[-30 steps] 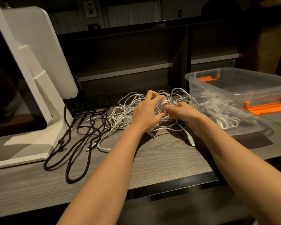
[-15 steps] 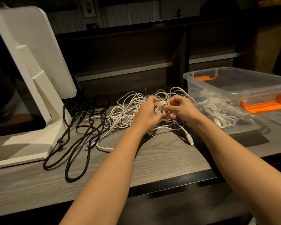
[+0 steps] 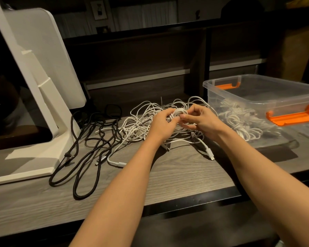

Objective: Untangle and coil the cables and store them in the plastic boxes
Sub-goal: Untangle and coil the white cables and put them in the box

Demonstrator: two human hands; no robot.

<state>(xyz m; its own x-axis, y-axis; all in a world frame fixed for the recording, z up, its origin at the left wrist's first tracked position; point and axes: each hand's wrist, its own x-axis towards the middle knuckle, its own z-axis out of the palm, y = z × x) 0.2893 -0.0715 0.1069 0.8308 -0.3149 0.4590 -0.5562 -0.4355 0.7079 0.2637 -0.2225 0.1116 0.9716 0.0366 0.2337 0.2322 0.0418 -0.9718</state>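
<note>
Here a small white coil (image 3: 179, 113) was held above the white tangle (image 3: 146, 125) on the desk (image 3: 177, 172), gripped by the left hand (image 3: 161, 124) and pinched by the right hand (image 3: 200, 120) (the clear box (image 3: 243, 97) stood near). The cable was judged light, soft and springy, best held across its loops.

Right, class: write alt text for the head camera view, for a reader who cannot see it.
Two hands, left hand and right hand, hold a small white cable coil above a tangled pile of white cables on a wooden desk. Black cables lie left; a clear plastic box holding coiled cables sits right.
</note>
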